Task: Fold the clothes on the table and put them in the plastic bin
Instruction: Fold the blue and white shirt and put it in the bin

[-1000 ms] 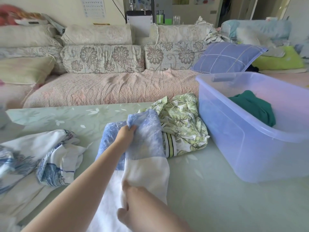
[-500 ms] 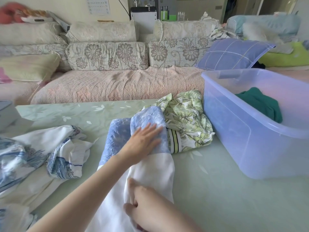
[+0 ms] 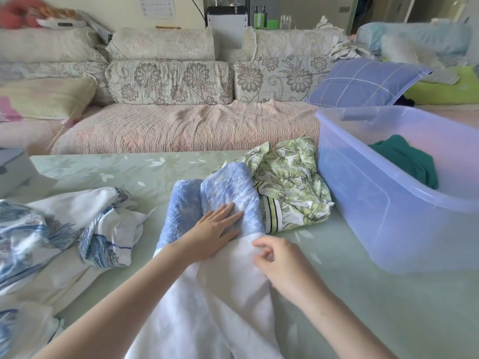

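Smoothing the blue-and-white garment (image 3: 233, 185), our left hand (image 3: 215, 233) lies flat, no longer gripping. Right hand (image 3: 285, 263) beside it let go; fold looks set.

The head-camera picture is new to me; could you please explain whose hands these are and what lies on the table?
There is no machine here. A person wears a wide-angle camera on the head, looking forward and down, so the two arms entering from below are their own. The left hand lies flat on a blue-and-white garment spread on the green table. The right hand is at the white part with curled fingers; whether it pinches the cloth is unclear. Beside this lie a green leaf-print garment and, at the left, a crumpled white-and-blue cloth. On the right stands the clear plastic bin, with a dark green garment inside.
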`<control>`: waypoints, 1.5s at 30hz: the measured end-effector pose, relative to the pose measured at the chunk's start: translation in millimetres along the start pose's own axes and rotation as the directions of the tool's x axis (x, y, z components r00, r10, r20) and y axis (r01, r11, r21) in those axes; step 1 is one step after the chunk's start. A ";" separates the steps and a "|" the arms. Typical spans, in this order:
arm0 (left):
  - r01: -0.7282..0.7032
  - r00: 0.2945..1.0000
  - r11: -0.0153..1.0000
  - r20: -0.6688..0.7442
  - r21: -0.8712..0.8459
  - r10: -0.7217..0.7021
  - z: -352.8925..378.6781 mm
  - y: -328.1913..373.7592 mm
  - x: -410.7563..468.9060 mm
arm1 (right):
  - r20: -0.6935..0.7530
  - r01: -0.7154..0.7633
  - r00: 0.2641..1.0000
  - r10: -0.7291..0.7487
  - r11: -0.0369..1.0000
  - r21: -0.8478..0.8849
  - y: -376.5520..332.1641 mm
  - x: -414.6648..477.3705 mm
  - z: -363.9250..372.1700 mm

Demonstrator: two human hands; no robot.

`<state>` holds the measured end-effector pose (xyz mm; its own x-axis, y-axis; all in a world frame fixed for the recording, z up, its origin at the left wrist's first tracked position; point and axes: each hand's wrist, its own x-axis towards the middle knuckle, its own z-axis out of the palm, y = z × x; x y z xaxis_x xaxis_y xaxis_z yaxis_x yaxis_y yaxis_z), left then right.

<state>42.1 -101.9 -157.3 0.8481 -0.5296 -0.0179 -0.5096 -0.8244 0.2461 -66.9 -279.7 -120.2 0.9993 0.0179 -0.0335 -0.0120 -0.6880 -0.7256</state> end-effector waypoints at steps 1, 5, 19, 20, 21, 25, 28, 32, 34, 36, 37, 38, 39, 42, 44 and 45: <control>0.012 1.000 1.000 0.006 0.002 -0.012 0.1 0.6 -0.5 | -0.006 -0.052 0.999 0.052 0.999 -0.013 5.3 0.1 -4.2; 0.051 0.999 0.995 -0.019 0.081 -0.050 -4.8 7.3 6.9 | 0.247 -0.364 0.912 0.327 0.924 0.121 16.9 -5.3 -10.8; 0.237 0.971 0.971 0.031 0.038 -0.238 5.2 27.5 56.0 | 0.512 -0.359 0.810 0.286 0.932 0.047 6.4 -23.3 -4.0; 0.240 0.971 0.970 0.013 0.034 -0.240 6.1 26.5 58.6 | 0.527 -0.362 0.800 0.286 0.931 0.043 6.6 -22.9 -4.7; 0.245 0.969 0.969 -0.005 0.021 -0.245 6.8 24.9 60.7 | 0.535 -0.363 0.794 0.289 0.931 0.035 6.7 -22.8 -4.8; 0.267 0.963 0.962 -0.046 0.058 -0.264 11.7 20.1 65.9 | 0.518 -0.330 0.805 0.288 0.944 -0.011 6.0 -22.1 -3.5; 0.271 0.962 0.962 0.013 0.040 -0.272 7.7 19.0 67.0 | 0.490 -0.292 0.829 0.270 0.956 -0.034 6.3 -23.6 -2.3; 0.200 0.965 0.975 -0.154 -0.102 -0.214 -5.6 22.3 52.3 | 0.479 -0.285 0.838 0.262 0.958 -0.025 6.7 -25.7 -2.2; 0.138 0.935 0.981 -0.309 -0.136 -0.175 -10.9 30.0 29.5 | 0.485 -0.293 0.834 0.263 0.956 -0.015 7.4 -26.4 -0.9; 0.046 0.932 0.972 -0.339 -0.231 -0.125 -14.8 43.4 -5.0 | 0.469 -0.273 0.846 0.255 0.961 -0.029 8.8 -27.0 1.3; -0.013 0.942 0.959 -0.326 -0.283 -0.084 -16.6 50.1 -26.3 | 0.461 -0.264 0.851 0.253 0.964 -0.042 8.9 -27.1 2.4; -0.065 0.952 0.938 -0.302 -0.340 -0.043 -18.1 56.6 -49.0 | 0.456 -0.263 0.852 0.258 0.963 -0.052 8.3 -27.1 2.5; -0.090 0.963 0.915 -0.268 -0.393 -0.020 -18.5 62.7 -71.2 | 0.454 -0.271 0.850 0.266 0.961 -0.055 7.7 -27.9 1.7; -0.110 0.981 0.919 -0.189 -0.379 0.039 -12.8 71.9 -127.6 | 0.465 -0.250 0.847 0.258 0.965 -0.079 2.8 -36.1 -7.9; -0.082 0.990 0.946 -0.132 -0.314 0.042 -5.8 77.5 -154.1 | 0.476 -0.241 0.839 0.261 0.965 -0.105 -0.9 -50.7 -16.9; -0.073 0.990 0.954 -0.135 -0.290 0.035 -1.1 80.7 -164.8 | 0.489 -0.246 0.828 0.275 0.961 -0.124 -1.2 -59.7 -21.0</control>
<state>-138.6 -80.9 -133.4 0.8414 -0.5266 0.1213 -0.5065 -0.6902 0.5168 -125.8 -295.1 -102.9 0.8065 0.1801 -0.5631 -0.2528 -0.7559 -0.6039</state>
